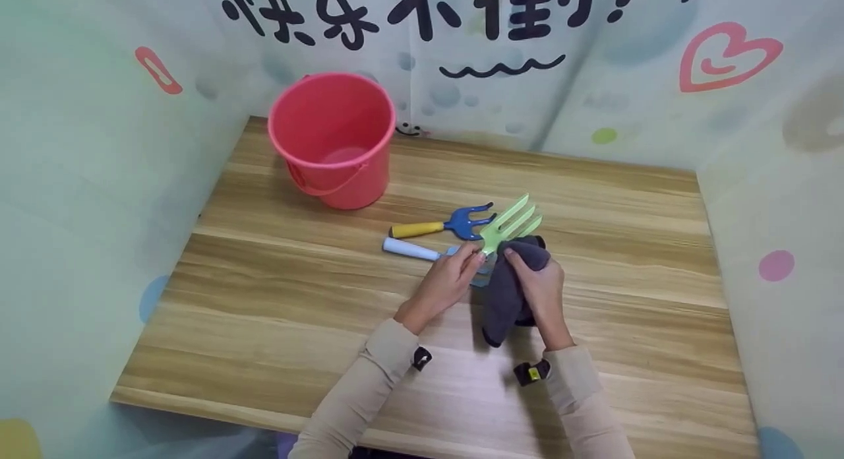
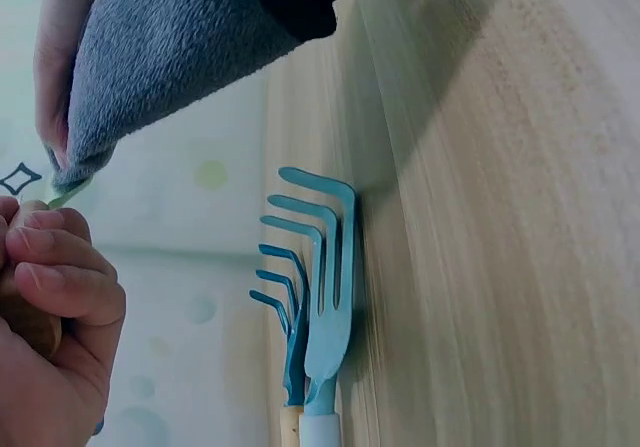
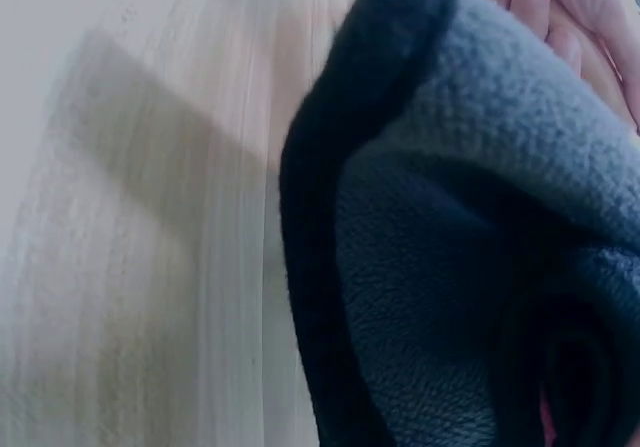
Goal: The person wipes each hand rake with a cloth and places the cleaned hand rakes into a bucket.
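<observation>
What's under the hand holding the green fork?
A light blue fork lies on the table below the left hand. From above, its handle and some prongs peek out. The hand covers part of its head there; the left wrist view shows it.

red bucket (image 1: pixel 366 185) upright on table (image 1: pixel 264 301), back left | yellow-handled blue fork (image 1: pixel 455 225) | light-blue fork (image 1: pixel 414 250) beside it | printed wall (image 1: pixel 633 103) behind
</observation>
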